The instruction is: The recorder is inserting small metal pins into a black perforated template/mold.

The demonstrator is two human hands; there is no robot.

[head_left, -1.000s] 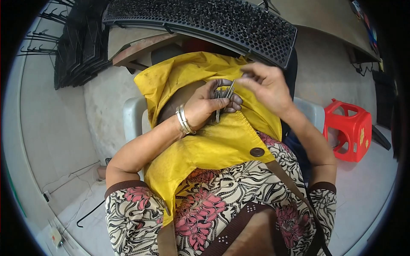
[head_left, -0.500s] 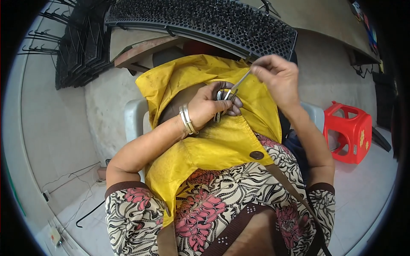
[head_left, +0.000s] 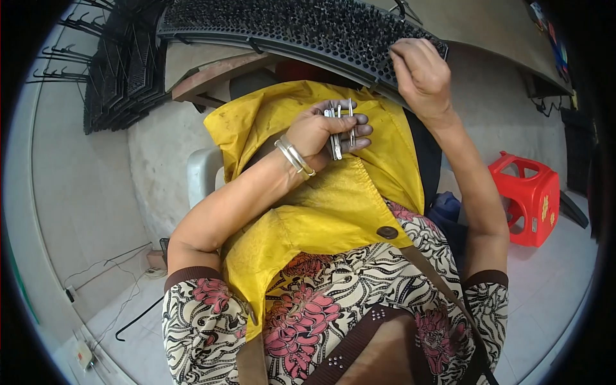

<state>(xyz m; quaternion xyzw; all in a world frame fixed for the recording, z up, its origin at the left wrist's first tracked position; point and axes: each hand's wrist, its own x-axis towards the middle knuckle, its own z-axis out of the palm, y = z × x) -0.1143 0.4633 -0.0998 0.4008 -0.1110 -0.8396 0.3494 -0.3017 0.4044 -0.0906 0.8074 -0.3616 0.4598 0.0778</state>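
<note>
My left hand point(head_left: 316, 133), fingertips darkened, holds several slim silver metal pieces point(head_left: 335, 136) above my lap. The thumb presses across them; one piece stands apart from the rest along the fingers. Their exact kind is too small to tell. Raised at the right, my right hand point(head_left: 423, 80) is over the right end of a long black perforated rack point(head_left: 289, 38). Its fingers are curled together in a pinch, and what they hold, if anything, is hidden. Many small dark upright pieces fill the holes of the rack.
A yellow apron point(head_left: 256, 237) covers my lap. The black rack lies on a table point(head_left: 494, 29). More black racks point(head_left: 131, 70) with hooked rods are stacked at the left. A red plastic stool point(head_left: 545, 208) stands on the right, and a grey chair arm point(head_left: 203, 173) is by my left elbow.
My right hand has moved up and away from my left hand to the rack's right end. The thin metal piece it held beside the left hand no longer shows. My left hand turned slightly.
</note>
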